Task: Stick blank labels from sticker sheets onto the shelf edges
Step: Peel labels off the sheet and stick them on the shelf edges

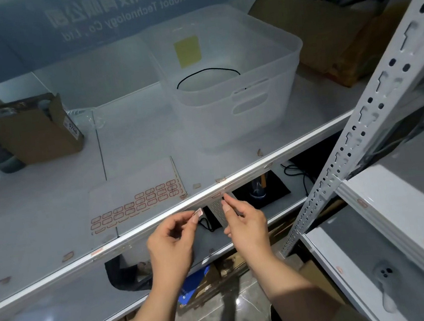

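The left hand [171, 231] pinches a small label [198, 211] between thumb and finger, just below the front edge of the shelf [159, 217], probably ready to press it there. The right hand [242, 222] pinches a sticker sheet [217, 209], held close so labels peel easily. Another sheet [137, 201] lies on the shelf near this edge, before a clear bin [226, 81] and cardboard boxes [32, 131].

Two hands: left [170, 238], right [245, 223]. One label [198, 212] in the left hand's grip. One sheet [137, 198] on the shelf [140, 154]. One clear bin [226, 81]. Two cardboard boxes [34, 130] [333, 37].
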Demonstrator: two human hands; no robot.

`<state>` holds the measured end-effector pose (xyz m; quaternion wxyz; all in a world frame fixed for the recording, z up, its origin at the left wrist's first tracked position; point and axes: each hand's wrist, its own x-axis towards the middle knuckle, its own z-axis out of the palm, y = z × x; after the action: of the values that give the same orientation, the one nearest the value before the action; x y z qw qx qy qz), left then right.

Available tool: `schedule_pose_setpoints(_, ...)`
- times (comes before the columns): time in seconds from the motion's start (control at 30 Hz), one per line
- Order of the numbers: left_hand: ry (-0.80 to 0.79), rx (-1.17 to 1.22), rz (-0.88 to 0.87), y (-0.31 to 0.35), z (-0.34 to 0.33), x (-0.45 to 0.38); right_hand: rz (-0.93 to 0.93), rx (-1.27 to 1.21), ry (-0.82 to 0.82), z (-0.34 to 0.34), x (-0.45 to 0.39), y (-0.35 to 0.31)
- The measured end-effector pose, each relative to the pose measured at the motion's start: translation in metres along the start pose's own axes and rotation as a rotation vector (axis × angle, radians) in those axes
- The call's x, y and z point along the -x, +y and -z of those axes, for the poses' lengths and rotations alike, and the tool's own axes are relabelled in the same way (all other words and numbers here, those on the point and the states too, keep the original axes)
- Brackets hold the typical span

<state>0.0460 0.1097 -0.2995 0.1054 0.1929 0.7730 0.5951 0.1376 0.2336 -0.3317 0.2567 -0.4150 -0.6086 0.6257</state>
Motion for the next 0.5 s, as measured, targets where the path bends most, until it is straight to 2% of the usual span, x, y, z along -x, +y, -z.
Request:
schedule_pose_setpoints(0.27,-0.028,-0.004,-0.004,-0.003,0.006,-0.001,0.126,0.066,0.131,-0.014,0.011,-0.003)
schedule_pose_setpoints(0.5,-0.047,-0.004,-0.028,-0.004,0.012,-0.004,0.148,0.067,0.181,-0.025,0.016,-0.008)
